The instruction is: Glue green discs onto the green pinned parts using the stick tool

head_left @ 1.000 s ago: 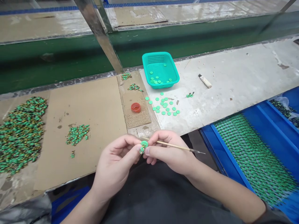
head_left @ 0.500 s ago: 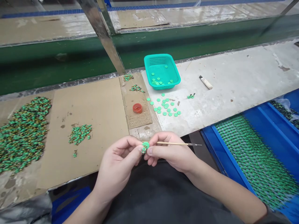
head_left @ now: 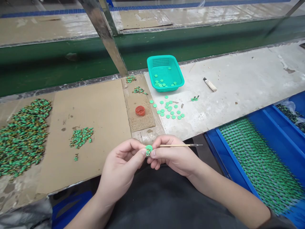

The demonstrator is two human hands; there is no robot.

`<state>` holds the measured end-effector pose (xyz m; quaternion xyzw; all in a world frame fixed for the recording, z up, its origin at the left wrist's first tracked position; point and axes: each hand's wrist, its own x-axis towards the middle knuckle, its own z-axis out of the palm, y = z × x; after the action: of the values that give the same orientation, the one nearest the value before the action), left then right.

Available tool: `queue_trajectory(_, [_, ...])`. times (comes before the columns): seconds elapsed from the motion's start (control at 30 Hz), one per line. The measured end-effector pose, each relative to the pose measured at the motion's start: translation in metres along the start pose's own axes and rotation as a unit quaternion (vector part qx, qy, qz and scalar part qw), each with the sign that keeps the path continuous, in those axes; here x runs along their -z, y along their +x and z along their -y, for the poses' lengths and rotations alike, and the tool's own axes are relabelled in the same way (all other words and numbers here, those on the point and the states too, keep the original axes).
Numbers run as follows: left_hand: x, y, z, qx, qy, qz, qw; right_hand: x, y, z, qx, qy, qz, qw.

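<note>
A round green disc (head_left: 149, 148) with a small green and dark figure piece (head_left: 148, 153) against it is pinched between both hands, near the table's front edge. My left hand (head_left: 125, 159) grips its left side with thumb and index finger. On the right side, my right hand (head_left: 172, 155) pinches the same pieces and also holds a thin wooden-handled tool (head_left: 176, 145), its metal tip pointing right. How the disc and the small piece join is hidden by the fingertips.
Green discs lie below a teal basket (head_left: 165, 73) holding more discs. A red cap (head_left: 140, 110) sits on cardboard. Small green-gold pieces form a big pile (head_left: 26, 136) and a smaller one (head_left: 81, 137). A tube (head_left: 210, 84) lies right; blue trays (head_left: 257, 159) stand lower right.
The thin tool's tip has shifted slightly left and up. The small piece has turned or shifted slightly between the fingertips. Both hands stay in nearly the same place.
</note>
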<state>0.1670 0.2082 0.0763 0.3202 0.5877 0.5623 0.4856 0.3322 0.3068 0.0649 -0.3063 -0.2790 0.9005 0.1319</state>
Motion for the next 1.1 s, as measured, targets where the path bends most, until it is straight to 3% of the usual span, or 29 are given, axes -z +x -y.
queue_trajectory(0.37, [0.01,0.003,0.012,0.055,0.029,0.009,0.998,0.001,0.0,-0.002,0.017,-0.046,-0.008,0.999])
queue_trajectory(0.47, [0.013,0.003,0.01,0.088,0.006,0.05,0.995,0.001,-0.005,0.0,0.066,-0.087,-0.026,0.994])
queue_trajectory(0.63, [0.015,0.004,-0.004,0.148,-0.073,0.134,0.977,-0.008,-0.017,0.001,0.142,-0.149,-0.001,0.979])
queue_trajectory(0.77, [0.013,0.002,-0.015,0.183,-0.143,0.161,0.959,-0.019,-0.023,-0.001,0.232,-0.203,-0.015,0.951])
queue_trajectory(0.97, [0.012,-0.005,-0.015,0.2,-0.216,0.207,0.933,-0.03,-0.026,-0.004,0.38,-0.298,-0.058,0.874])
queue_trajectory(1.1, [0.012,-0.008,-0.018,0.218,-0.221,0.219,0.925,-0.031,-0.026,-0.008,0.41,-0.287,-0.047,0.865])
